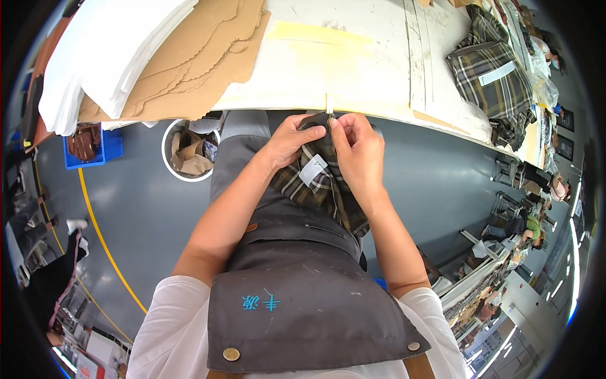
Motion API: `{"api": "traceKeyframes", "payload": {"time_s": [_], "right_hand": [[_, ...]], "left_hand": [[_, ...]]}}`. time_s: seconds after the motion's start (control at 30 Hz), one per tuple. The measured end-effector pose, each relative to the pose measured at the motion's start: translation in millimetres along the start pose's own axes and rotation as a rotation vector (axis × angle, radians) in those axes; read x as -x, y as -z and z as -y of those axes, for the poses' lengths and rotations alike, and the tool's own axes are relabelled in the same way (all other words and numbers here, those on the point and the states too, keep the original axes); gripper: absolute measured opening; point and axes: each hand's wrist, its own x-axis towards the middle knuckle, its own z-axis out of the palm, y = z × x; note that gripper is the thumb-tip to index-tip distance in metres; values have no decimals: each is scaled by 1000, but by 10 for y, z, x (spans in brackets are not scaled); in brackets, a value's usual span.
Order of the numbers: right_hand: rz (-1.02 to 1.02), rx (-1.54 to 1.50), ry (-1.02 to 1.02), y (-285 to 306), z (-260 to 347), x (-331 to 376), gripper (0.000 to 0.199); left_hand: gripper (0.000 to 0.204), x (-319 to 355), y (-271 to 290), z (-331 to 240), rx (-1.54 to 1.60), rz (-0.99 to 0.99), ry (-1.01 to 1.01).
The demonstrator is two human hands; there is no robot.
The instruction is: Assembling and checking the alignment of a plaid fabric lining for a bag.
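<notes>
A dark plaid fabric piece (328,186) with a white paper tag (313,170) hangs over my lap at the table's near edge. My left hand (295,138) is closed on its dark upper edge, thumb pressed on top. Beside it, my right hand (357,144) pinches the same edge between thumb and finger. Just beyond my fingertips, a small pale yellow strip (329,103) sticks up at the table's rim. Whether it touches the fabric I cannot tell. The fabric's underside is hidden.
The white worktable (379,76) carries brown paper sheets (189,57) and white sheets (120,44) at left. A plaid pile (492,76) lies at right. Below stand a white bin (166,151) and a blue crate (108,151). People sit at benches far right.
</notes>
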Motion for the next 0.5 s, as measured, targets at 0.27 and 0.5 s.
{"api": "traceKeyframes", "payload": {"time_s": [0.27, 0.5], "right_hand": [[34, -107, -78, 59, -31, 318, 26], [-42, 144, 121, 66, -41, 630, 18]], "left_hand": [[25, -3, -147, 46, 153, -25, -36], [20, 28, -192, 63, 187, -84, -51]]}}
